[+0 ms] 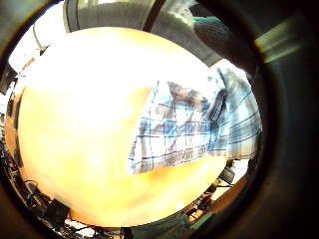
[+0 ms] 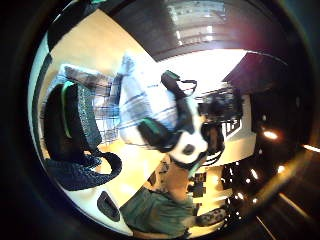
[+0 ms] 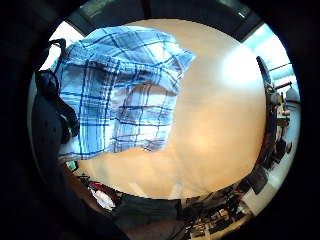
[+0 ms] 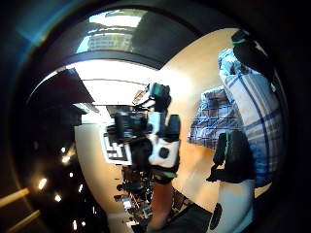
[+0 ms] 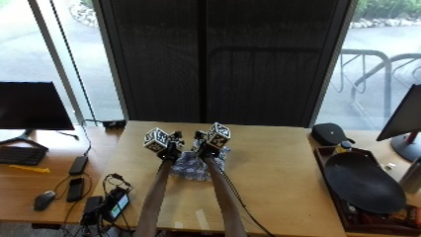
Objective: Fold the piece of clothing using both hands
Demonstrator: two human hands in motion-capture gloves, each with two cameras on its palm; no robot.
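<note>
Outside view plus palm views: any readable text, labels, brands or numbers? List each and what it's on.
None readable in any view.
Blue-and-white plaid cloth garment: no label or print shows.
Dark monitor on the left desk: screen blank.
Small device with a lit screen at the wooden table's edge: too small to read.

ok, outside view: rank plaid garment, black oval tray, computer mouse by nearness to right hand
1. plaid garment: at the right hand, table middle.
2. black oval tray: far right.
3. computer mouse: far left, side desk. Tray and mouse gap is slim; tray looks nearer.
</note>
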